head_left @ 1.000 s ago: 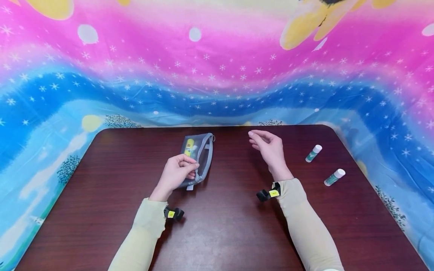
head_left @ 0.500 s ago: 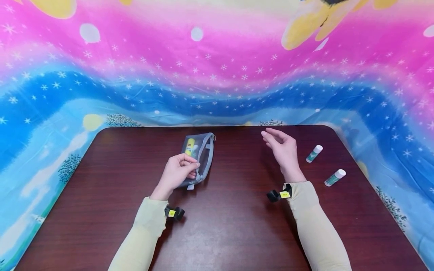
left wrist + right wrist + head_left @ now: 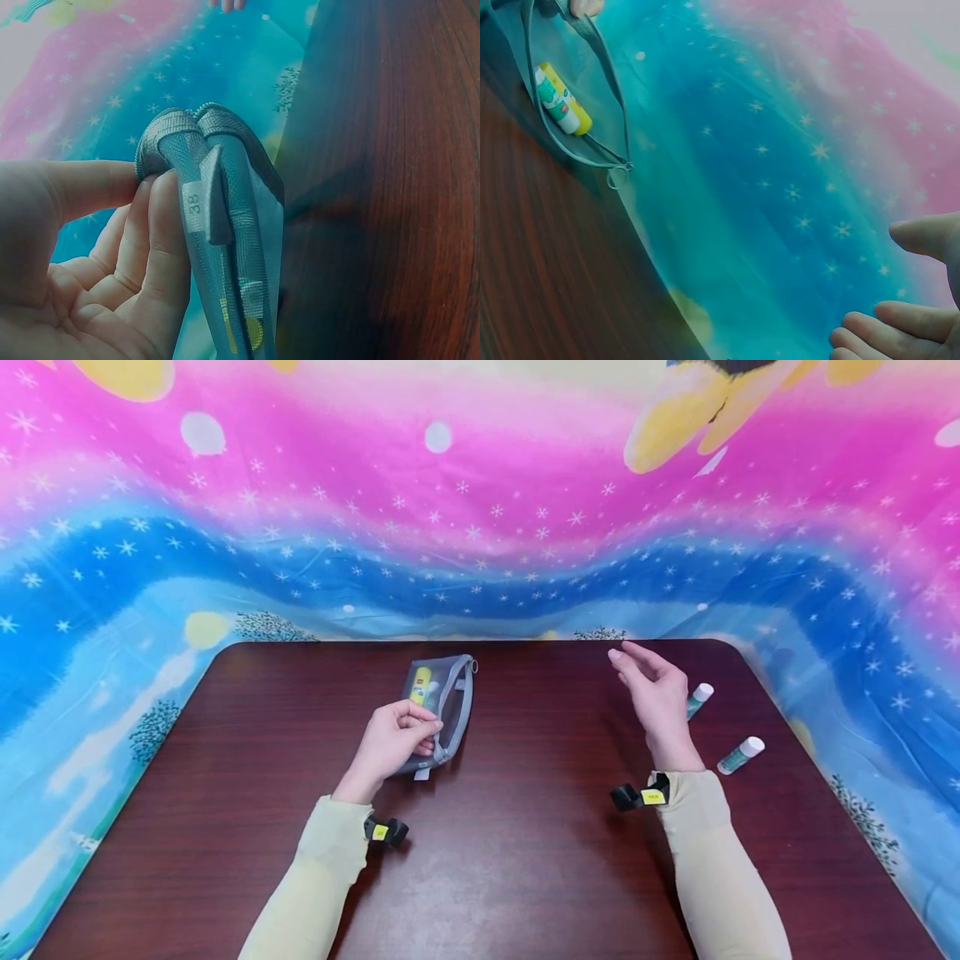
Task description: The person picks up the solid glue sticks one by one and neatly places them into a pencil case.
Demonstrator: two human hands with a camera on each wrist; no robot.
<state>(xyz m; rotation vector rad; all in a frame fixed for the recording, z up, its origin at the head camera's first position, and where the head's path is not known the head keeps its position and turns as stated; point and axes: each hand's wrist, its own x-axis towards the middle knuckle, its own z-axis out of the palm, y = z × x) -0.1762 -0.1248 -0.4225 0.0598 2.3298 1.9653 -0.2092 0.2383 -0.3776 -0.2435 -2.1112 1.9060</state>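
Observation:
My left hand (image 3: 384, 745) pinches the near rim of a grey mesh zipper pouch (image 3: 466, 706) between thumb and fingers. The pouch's mouth gapes toward the right. Through its mesh show a yellow glue stick (image 3: 421, 685) and, beside it in the right wrist view, a green-and-white glue stick (image 3: 553, 99). Close up, the left wrist view has the pouch's zipper end with a small "38" tag (image 3: 193, 205). My right hand (image 3: 662, 700) hovers with nothing in it, thumb and fingers apart. It partly covers a green glue stick with a white cap (image 3: 702, 696) lying behind it.
Another green, white-capped glue stick (image 3: 741, 756) lies on the right side of the dark wooden table (image 3: 495, 877). Behind the table's far edge hangs a colourful printed cloth (image 3: 480, 543). Each wrist carries a black camera mount (image 3: 637, 795).
My right hand has moved rightward, away from the pouch, and now overlaps the farther loose glue stick. The left hand stays in place on the pouch.

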